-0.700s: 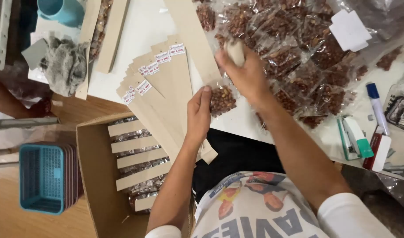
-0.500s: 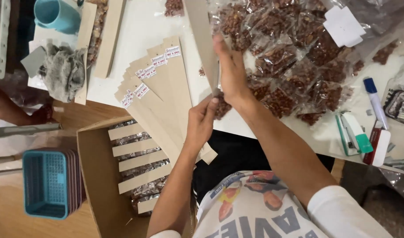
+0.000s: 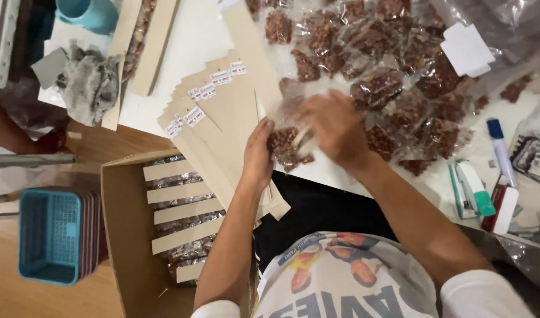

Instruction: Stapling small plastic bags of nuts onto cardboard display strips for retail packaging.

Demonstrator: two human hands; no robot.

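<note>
White surface [image 3: 187,41] carries the work. At its near edge, the left hand [image 3: 258,154] pinches a clear plastic packet of brown nuts [image 3: 287,147], which lies just right of it; the blurred right hand [image 3: 334,126] clamps the packet's upper part. Beyond lies a heap of similar nut packets [image 3: 393,70].

The small bag [image 3: 288,147] of brown nuts between the left hand [image 3: 258,154] and right hand [image 3: 334,126] was clear, glossy plastic film, crinkled and catching light. The heap of nut bags [image 3: 393,76] behind it shone the same way. The tan card strips [image 3: 223,129] looked like matt, smooth cardboard (each with a small glossy sticker). The open box [image 3: 125,235] was dull brown corrugated cardboard. The bench [image 3: 193,41] was smooth and white, the rag [image 3: 90,82] rough grey cloth, the basket [image 3: 49,235] teal plastic.
</note>
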